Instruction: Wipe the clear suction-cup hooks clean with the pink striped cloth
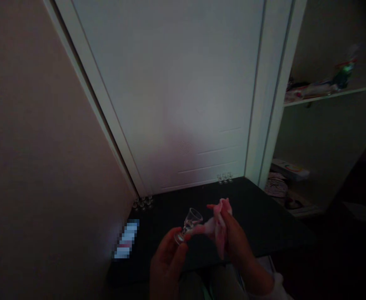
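My left hand (167,258) is closed round the foot of a small clear stemmed glass (193,217), which tilts with its bowl up and to the right. A pink cloth (221,233) is bunched in my right hand (237,237), just right of the glass. One finger of that hand reaches left toward the stem, near or touching it; I cannot tell which. Both hands are above the dark table (170,204).
Several small glasses (143,203) stand at the table's back left corner, and more small glasses (225,178) at the back right. A blurred-out bright rectangle (126,239) lies at the left edge. White panelling (185,83) rises behind; a shelf (326,96) with items is right.
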Motion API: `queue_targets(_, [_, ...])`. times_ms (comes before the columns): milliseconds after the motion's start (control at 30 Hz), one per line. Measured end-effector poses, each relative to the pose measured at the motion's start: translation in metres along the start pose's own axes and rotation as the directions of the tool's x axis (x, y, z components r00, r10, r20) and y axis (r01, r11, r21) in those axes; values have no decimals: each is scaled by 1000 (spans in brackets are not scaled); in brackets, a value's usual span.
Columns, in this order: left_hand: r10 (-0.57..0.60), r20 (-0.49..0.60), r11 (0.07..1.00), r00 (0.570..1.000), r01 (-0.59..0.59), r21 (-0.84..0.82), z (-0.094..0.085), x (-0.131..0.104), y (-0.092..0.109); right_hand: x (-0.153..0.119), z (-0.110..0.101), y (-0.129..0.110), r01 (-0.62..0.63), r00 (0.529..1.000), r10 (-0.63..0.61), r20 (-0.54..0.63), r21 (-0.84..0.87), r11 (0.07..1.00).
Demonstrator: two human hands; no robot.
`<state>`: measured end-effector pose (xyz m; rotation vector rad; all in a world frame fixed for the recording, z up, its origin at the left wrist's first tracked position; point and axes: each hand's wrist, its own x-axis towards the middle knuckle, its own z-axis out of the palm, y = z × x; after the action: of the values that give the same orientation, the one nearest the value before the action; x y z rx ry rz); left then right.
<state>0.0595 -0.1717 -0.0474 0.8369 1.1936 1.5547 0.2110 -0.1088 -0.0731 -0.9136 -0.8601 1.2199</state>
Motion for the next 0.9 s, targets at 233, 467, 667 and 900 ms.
queue_targets(233, [-28,-25,999,999,27,-44,-4,4,-4,-6,13,-5,-48,999,49,13,-48,998])
queue_targets(467, [-79,-27,995,997,77,-71,-2,6,-2,0,6,1,132,990,-119,72,-234,963])
queue_targets(667, [-83,-44,988,996,77,-132,-3,7,-7,11,-4,13,182,981,-131,141,-463,867])
queue_targets(900, [-77,-5,987,997,75,-144,-5,7,-8,13,-6,7,-85,994,73,77,164,983])
